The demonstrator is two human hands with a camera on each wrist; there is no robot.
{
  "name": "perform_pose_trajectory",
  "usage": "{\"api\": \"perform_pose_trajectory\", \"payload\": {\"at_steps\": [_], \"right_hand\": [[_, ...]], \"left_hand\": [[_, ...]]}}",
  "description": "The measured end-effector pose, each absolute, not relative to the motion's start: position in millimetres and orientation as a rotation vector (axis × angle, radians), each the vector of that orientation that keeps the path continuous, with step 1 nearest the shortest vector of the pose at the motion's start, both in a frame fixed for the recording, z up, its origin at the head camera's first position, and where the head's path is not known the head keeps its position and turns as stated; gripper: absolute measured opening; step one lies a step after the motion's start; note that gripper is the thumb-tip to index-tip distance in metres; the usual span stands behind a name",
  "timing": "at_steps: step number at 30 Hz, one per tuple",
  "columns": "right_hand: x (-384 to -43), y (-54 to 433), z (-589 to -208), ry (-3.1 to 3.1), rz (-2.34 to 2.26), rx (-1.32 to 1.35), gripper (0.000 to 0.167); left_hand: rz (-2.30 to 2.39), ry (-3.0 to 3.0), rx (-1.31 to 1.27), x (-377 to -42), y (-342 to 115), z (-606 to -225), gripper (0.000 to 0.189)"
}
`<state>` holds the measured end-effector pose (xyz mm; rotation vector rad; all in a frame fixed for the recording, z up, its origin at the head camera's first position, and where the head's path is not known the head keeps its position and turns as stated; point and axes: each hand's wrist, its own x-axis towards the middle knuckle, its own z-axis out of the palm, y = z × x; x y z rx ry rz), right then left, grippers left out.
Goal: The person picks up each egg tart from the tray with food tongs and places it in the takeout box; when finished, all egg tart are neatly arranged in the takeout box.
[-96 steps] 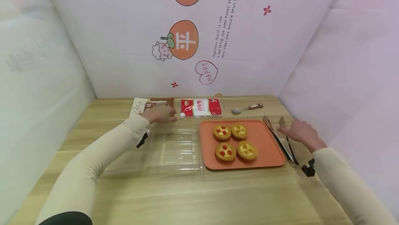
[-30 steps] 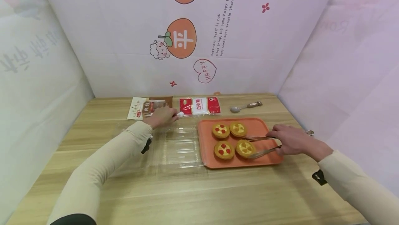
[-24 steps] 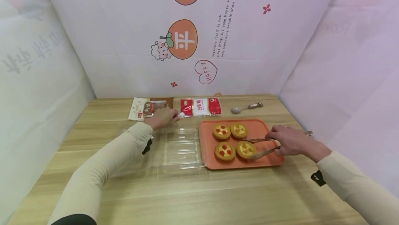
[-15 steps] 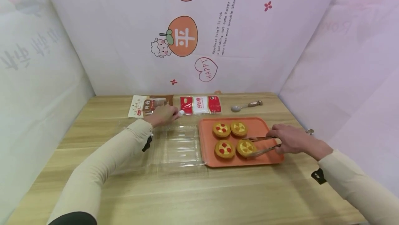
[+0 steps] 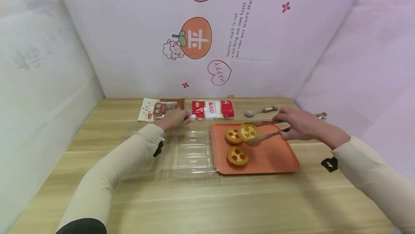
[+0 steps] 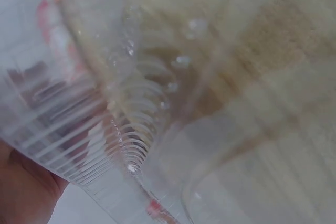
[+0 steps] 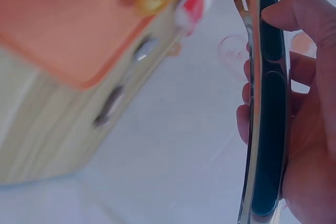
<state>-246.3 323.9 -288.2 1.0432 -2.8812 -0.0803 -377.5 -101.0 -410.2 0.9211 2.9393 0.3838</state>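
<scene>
The round tart has a golden-brown crust with a raised rim and a pale yellow filling topped with golden wedges. It sits between the tips of the metal tongs, over the 11 o'clock part of the orange tray. Its rim overlaps one red-dotted tart in the head view; whether they touch cannot be told. A second red-dotted tart lies on the tray at 7 o'clock from it.

The hands are well apart. The right hand, at 3 o'clock from the tart, is wrapped around the tongs, whose arms stand spread about the crust. The left hand, at 9 o'clock, has bent fingers at the far edge of the clear container; whether they pinch the plastic cannot be told.

The right wrist view shows dark inlays on the tongs, with the thumb pressed to one. The left wrist view brings out the container's ribbed wall, blurred. Only the head view shows the brown packet plainly, at 10 o'clock from the left hand on the wooden surface.
</scene>
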Motion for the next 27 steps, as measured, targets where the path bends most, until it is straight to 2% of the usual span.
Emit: {"api": "perform_pose_trajectory", "payload": {"at_steps": [6,13,27], "right_hand": [[-270,258,-287,-2.824,-0.056,1.200,0.040],[-284,177,-310,-2.768,-0.018,1.474,0.043],[-284,121,-348,-2.659,-0.188,1.686,0.039]], "left_hand": [[0.331,2.960,0.964,-380,-102,-410,0.021],[0.343,2.967,0.997,-381,-101,-408,0.020],[0.354,2.979,0.929,-380,-101,-408,0.020]]}}
